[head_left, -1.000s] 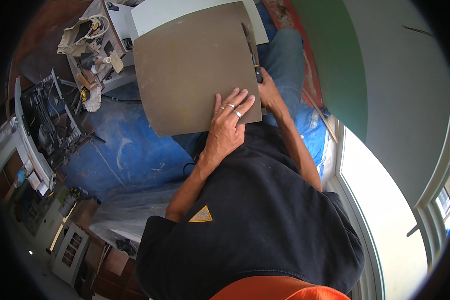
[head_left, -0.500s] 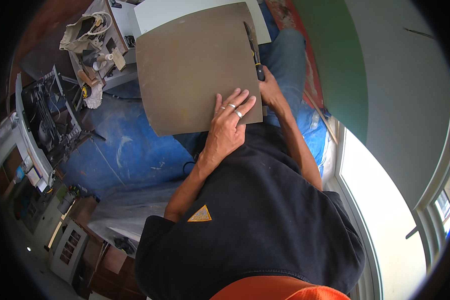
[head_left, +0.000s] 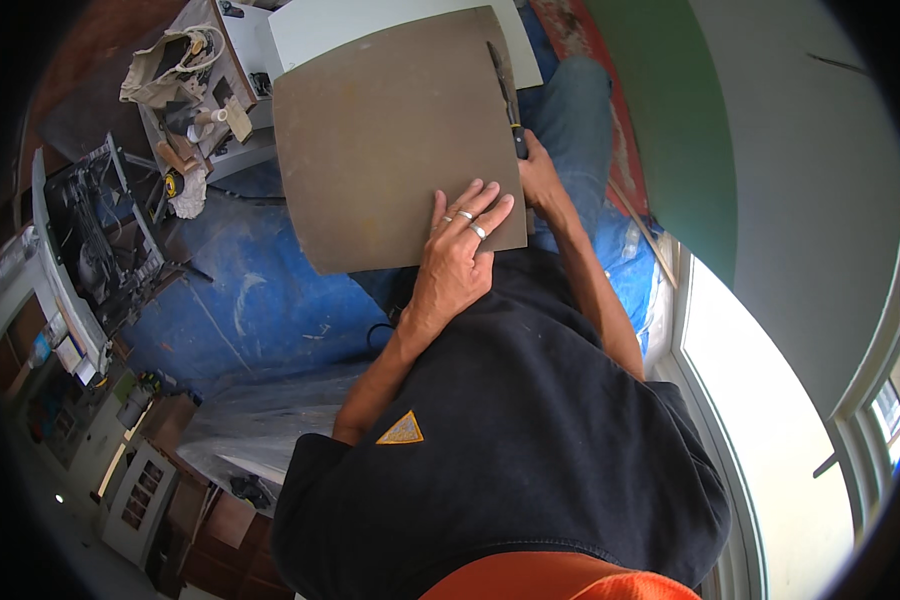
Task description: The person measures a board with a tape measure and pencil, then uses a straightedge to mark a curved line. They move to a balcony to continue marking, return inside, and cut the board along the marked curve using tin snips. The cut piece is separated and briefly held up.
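Brown board (head_left: 390, 140) and left hand (head_left: 456, 258) shift slightly down, fingers spread; right hand (head_left: 542, 182) grips dark tool (head_left: 512, 113), fingers partly hidden; I judge their alignment barely altered

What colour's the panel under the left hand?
Brown panel, best seen in the head view.

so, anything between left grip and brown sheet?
Nothing visible: the left grip rests on the brown sheet, near its lower right corner. The right grip holds the dark tool at the right edge.
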Available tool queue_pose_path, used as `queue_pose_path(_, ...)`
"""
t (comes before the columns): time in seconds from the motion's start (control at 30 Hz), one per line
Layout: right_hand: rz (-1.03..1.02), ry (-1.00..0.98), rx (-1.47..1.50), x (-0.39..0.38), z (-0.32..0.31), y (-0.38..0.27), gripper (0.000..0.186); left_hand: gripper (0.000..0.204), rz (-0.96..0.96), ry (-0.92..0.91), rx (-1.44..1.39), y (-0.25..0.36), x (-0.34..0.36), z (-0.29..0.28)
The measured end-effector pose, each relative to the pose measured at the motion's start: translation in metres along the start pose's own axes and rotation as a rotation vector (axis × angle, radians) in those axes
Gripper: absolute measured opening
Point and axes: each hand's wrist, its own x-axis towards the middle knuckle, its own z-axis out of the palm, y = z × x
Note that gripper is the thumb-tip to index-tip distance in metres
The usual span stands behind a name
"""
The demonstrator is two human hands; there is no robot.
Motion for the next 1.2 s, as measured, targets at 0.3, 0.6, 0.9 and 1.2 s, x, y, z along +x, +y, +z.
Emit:
queue_pose_path(0.3,-0.019,0.054,-0.109,-0.005,0.001,-0.007,0.042,0.068,-0.008,-0.002,-0.002,0.001,0.000,0.001)
queue_pose_path(0.6,-0.012,0.054,-0.039,0.004,0.004,-0.004,0.047,0.068,-0.010,-0.001,-0.003,0.002,-0.002,-0.001)
queue_pose_path(0.9,0.049,-0.011,-0.093,0.006,-0.004,-0.004,0.085,0.067,-0.025,-0.011,-0.007,0.003,-0.003,0.000)
queue_pose_path(1.2,0.014,0.050,-0.036,0.009,0.004,-0.006,0.050,0.067,-0.014,0.002,-0.006,0.003,-0.004,0.000)
